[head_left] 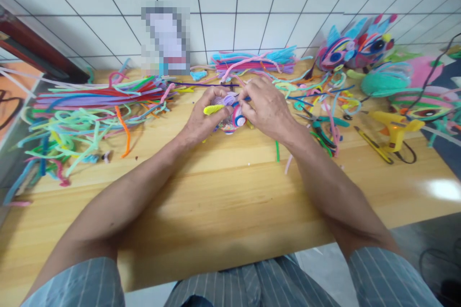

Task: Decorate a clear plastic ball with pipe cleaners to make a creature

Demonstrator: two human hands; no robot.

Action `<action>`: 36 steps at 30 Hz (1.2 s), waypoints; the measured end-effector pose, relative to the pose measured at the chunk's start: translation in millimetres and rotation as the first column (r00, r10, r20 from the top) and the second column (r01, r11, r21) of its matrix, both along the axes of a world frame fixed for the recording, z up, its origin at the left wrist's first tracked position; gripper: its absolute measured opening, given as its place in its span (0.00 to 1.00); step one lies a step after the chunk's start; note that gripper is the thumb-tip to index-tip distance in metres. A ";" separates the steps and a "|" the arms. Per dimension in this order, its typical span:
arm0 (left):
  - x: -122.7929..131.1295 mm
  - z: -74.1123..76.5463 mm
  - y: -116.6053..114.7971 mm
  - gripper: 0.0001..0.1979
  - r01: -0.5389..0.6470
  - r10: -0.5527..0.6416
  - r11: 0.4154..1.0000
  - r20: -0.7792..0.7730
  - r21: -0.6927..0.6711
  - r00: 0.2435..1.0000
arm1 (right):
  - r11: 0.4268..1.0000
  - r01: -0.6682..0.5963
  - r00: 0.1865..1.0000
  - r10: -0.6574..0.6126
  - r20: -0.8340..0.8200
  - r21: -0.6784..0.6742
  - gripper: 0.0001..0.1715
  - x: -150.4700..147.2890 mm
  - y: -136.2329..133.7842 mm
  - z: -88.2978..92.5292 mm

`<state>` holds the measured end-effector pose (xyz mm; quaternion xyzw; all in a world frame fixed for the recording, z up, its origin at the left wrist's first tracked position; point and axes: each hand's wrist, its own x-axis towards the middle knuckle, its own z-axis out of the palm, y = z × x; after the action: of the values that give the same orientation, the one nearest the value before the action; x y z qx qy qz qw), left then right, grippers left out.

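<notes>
Between my hands, near the middle of the wooden table [216,192], is a small pipe-cleaner figure [230,127] with a round eye, a lilac top and a yellow piece sticking out to the left. My left hand [207,115] is closed around its left side, thumb across the front. At the upper right of the figure, my right hand [266,105] has its fingertips pinched together on a dark, thin piece that I cannot make out clearly. The fingers partly cover the figure.
Pipe-cleaner bundles lie left [104,98] and behind [255,60]; loose green strands [82,129] spread at left. Pliers [324,129], a yellow cutter [374,145] and a yellow glue gun [394,127] are on the right. Finished colourful figures [336,55] stand by the tiled wall.
</notes>
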<state>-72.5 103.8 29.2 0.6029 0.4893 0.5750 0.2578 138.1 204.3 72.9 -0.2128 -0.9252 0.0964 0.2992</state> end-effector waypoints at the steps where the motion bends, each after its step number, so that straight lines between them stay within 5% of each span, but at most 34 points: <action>1: 0.0 -0.5 0.2 0.21 -0.003 0.003 1.000 0.001 0.002 1.000 | 1.000 -0.009 1.000 0.009 0.005 0.007 0.07 0.8 0.0 0.9; 15: 0.9 1.8 -2.0 0.20 -0.024 0.022 0.999 -0.038 -0.033 0.999 | 0.998 0.019 0.999 -0.021 0.042 0.057 0.10 0.9 -5.7 3.5; 21: 0.5 8.1 -3.8 0.28 -0.032 0.025 0.994 -0.064 -0.108 0.998 | 0.995 0.090 0.994 -0.087 -0.064 0.046 0.11 21.7 -11.6 35.5; 26: 1.4 16.0 -7.8 0.25 -0.022 0.006 0.981 -0.083 -0.194 0.997 | 0.959 0.284 0.949 -0.279 -0.145 0.018 0.10 77.0 -28.4 65.9; 31: 0.9 20.1 -8.6 0.27 -0.113 0.081 0.971 -0.154 -0.212 0.985 | 0.816 0.573 0.807 -0.577 -0.125 -0.072 0.11 164.1 -63.0 37.3; 36: 2.1 21.0 -9.4 0.28 -0.145 0.109 0.962 -0.161 -0.232 0.981 | 0.530 0.810 0.555 -0.831 0.035 -0.253 0.21 239.4 -83.6 -17.1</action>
<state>-70.4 94.4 50.2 0.5748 0.6111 0.4805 0.2555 377.5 120.7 55.8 -0.6520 -0.6831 0.0648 0.3226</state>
